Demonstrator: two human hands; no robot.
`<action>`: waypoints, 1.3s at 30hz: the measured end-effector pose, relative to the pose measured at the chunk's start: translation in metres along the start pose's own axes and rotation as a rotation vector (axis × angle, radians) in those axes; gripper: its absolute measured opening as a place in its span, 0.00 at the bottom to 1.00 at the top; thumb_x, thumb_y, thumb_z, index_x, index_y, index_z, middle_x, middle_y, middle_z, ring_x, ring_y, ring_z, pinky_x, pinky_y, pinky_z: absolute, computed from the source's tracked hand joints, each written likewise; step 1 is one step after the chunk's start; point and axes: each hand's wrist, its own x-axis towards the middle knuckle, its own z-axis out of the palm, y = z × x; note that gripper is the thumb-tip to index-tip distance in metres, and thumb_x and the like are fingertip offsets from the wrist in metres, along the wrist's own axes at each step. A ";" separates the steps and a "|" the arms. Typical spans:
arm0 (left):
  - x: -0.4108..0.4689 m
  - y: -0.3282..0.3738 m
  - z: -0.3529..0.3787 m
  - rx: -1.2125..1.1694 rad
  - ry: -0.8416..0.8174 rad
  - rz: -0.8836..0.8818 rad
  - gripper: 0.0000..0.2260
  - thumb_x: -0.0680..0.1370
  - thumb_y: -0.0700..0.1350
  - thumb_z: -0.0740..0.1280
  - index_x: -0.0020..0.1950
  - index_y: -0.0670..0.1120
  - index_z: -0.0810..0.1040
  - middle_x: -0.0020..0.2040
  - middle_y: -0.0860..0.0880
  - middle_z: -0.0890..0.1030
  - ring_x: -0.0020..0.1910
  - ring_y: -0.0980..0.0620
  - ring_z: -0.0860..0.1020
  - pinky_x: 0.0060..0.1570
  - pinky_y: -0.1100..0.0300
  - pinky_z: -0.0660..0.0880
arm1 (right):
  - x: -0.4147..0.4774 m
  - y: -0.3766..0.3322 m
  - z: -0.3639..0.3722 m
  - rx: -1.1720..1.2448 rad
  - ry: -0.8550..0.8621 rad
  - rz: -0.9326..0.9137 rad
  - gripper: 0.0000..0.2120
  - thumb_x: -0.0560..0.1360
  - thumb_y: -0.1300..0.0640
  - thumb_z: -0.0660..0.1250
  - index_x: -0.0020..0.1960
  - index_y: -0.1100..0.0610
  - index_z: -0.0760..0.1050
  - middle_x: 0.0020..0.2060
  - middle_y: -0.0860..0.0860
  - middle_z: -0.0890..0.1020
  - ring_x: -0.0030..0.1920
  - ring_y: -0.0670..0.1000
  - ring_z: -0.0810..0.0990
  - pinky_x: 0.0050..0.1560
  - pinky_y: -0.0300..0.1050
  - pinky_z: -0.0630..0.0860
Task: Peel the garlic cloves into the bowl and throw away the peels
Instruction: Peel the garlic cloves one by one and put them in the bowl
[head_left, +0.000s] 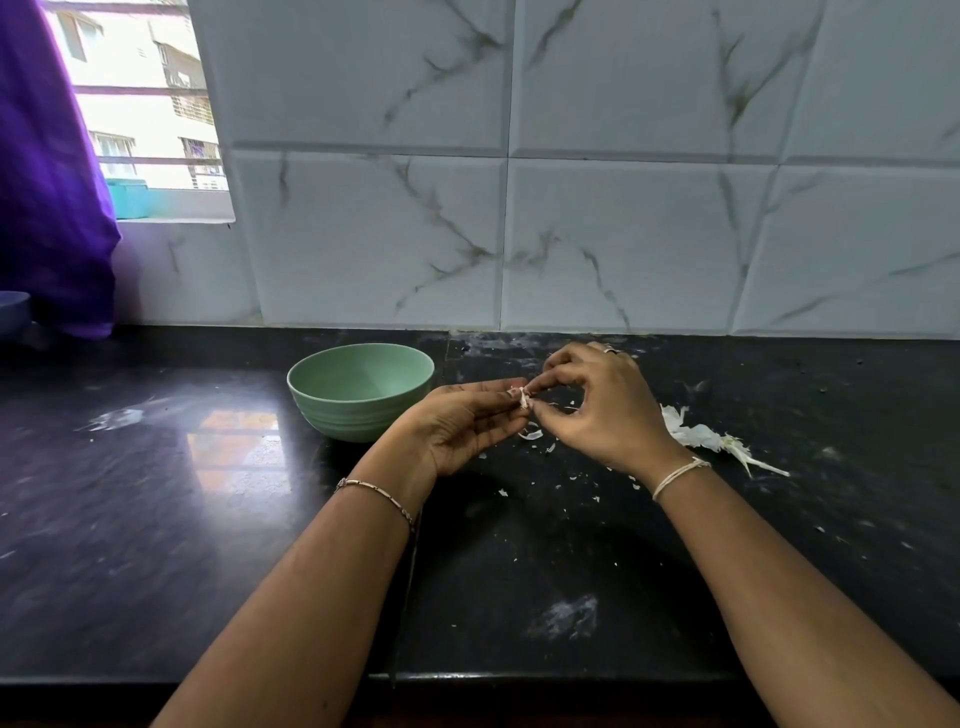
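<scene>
The left hand (465, 428) and right hand (602, 410) are held together above the desk (156, 509), a garlic clove (523, 399) being pinched by both. A green bowl (358, 413) is seen just left of them, and peels (698, 434) are scattered on the desk at the right.

garlic clove (523, 399) mostly hidden between fingertips (540, 385), blue dish (13, 312) cut by left edge
</scene>
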 end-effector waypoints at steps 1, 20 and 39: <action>0.000 0.000 0.000 -0.005 -0.002 -0.002 0.09 0.77 0.31 0.65 0.55 0.36 0.80 0.41 0.42 0.84 0.39 0.51 0.83 0.47 0.59 0.81 | 0.000 0.000 0.000 -0.003 0.007 0.000 0.04 0.69 0.50 0.75 0.43 0.47 0.84 0.45 0.42 0.80 0.48 0.46 0.77 0.54 0.48 0.69; -0.004 -0.002 0.003 0.016 -0.060 0.020 0.11 0.74 0.29 0.65 0.55 0.35 0.80 0.44 0.43 0.84 0.42 0.52 0.84 0.47 0.62 0.81 | -0.001 0.002 0.003 -0.084 0.025 0.052 0.04 0.73 0.52 0.70 0.46 0.51 0.79 0.44 0.42 0.77 0.44 0.42 0.73 0.53 0.45 0.68; -0.002 -0.006 0.005 0.245 0.036 0.091 0.02 0.77 0.34 0.68 0.46 0.38 0.80 0.37 0.46 0.83 0.34 0.56 0.82 0.39 0.65 0.81 | -0.001 0.005 0.008 0.327 -0.092 0.177 0.09 0.73 0.61 0.72 0.52 0.51 0.83 0.43 0.46 0.82 0.41 0.44 0.80 0.45 0.41 0.79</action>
